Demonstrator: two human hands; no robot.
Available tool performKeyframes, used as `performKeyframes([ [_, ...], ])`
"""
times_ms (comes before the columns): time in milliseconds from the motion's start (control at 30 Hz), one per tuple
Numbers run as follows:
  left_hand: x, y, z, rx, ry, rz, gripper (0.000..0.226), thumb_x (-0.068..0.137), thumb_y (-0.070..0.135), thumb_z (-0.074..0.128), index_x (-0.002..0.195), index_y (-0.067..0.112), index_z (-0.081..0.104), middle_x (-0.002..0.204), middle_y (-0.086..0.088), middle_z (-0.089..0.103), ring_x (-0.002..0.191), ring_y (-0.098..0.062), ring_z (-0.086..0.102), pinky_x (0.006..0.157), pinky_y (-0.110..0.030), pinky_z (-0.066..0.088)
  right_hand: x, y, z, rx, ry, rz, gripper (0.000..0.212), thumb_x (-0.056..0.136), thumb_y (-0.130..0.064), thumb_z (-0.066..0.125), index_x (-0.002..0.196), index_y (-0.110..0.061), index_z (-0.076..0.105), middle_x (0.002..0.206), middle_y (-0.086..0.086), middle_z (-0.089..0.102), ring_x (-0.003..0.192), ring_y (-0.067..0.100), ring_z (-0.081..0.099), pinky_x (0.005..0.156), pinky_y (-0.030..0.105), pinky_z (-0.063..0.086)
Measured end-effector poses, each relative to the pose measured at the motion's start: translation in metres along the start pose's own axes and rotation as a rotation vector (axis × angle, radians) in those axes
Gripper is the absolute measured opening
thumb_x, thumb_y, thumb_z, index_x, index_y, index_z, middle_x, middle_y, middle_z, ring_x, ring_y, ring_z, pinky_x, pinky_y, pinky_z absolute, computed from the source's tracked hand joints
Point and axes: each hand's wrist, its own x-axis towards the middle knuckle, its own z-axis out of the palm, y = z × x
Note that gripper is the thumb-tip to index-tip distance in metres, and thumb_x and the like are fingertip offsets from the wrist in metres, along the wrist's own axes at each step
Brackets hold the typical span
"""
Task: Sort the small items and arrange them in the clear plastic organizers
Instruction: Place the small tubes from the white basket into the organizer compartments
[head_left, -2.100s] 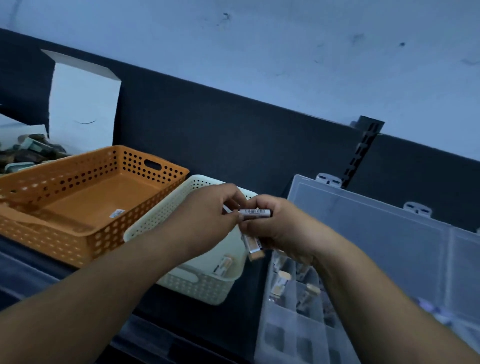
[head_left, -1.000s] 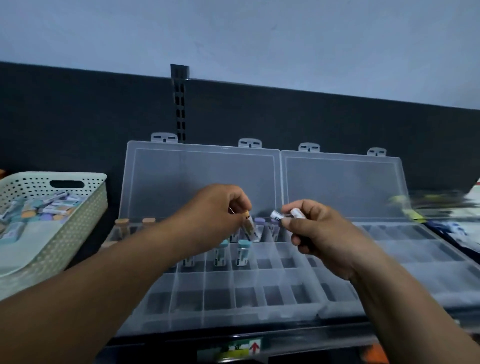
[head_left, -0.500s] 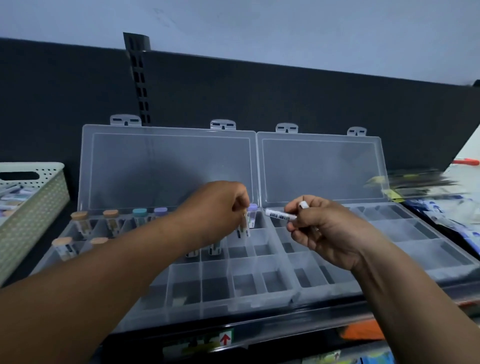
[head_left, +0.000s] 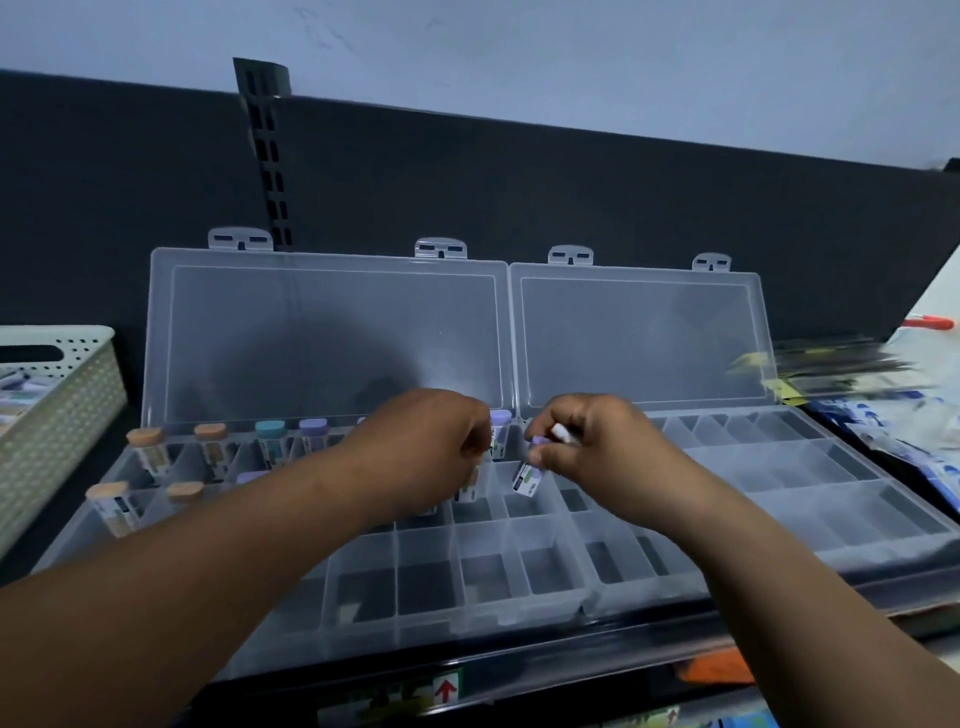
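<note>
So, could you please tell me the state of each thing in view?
Left organizer, lid open, tubes standing in back compartments.
Right organizer, lid open.
Left hand, pinching an upright tube.
Right hand, holding a tilted purple-capped tube.
Basket, holding small items.

A dark panel (head_left: 623, 197) runs along the surface's back edge, with a black slotted rail (head_left: 267, 156) on it toward the left and a pale wall (head_left: 519, 52) above. Blurred stacked packets (head_left: 841, 369) lie at the right edge, a red-orange stick (head_left: 930, 323) beyond them. A red-arrow sticker (head_left: 445, 690) marks the front edge.
</note>
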Motion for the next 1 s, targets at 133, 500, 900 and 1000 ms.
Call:
performKeyframes([
  [133,0.001,-0.005,0.007,0.026,-0.011,0.008,0.013,0.086,0.014,0.058,0.093,0.019,0.068,0.096,0.012,0.065,0.085,-0.018,0.057,0.075,-0.030,0.050,0.010,0.001,0.011,-0.167,-0.055,-0.103,0.016,0.083,-0.019,0.072,0.074,-0.027,0.062,0.082,-0.012,0.051,0.075,0.006,0.052,0.069,0.021,0.041],
  [500,-0.003,-0.013,0.016,-0.102,0.020,-0.042,0.019,0.085,0.014,0.059,0.099,0.027,0.063,0.090,0.007,0.063,0.082,-0.013,0.056,0.074,-0.031,0.050,0.010,0.004,0.014,-0.153,-0.045,-0.071,0.021,0.080,-0.022,0.077,0.096,-0.025,0.065,0.085,-0.023,0.053,0.076,-0.014,0.051,0.062,0.004,0.035],
  [900,-0.004,-0.011,0.016,-0.073,0.003,-0.052,0.019,0.086,0.018,0.058,0.101,0.029,0.063,0.093,0.007,0.063,0.085,-0.013,0.057,0.074,-0.028,0.049,-0.011,-0.007,-0.007,0.353,0.053,0.169,0.018,0.094,-0.006,0.049,0.086,-0.014,0.062,0.068,0.002,0.056,0.062,0.014,0.052,0.053,0.020,0.043],
  [1000,-0.006,-0.009,0.015,-0.046,0.012,-0.044,0.019,0.085,0.019,0.058,0.101,0.027,0.064,0.093,0.006,0.064,0.086,-0.015,0.057,0.076,-0.030,0.049,-0.016,-0.007,-0.008,0.376,0.042,0.117,0.015,0.094,-0.006,0.056,0.090,-0.019,0.064,0.075,0.002,0.059,0.067,0.014,0.054,0.062,0.027,0.049],
])
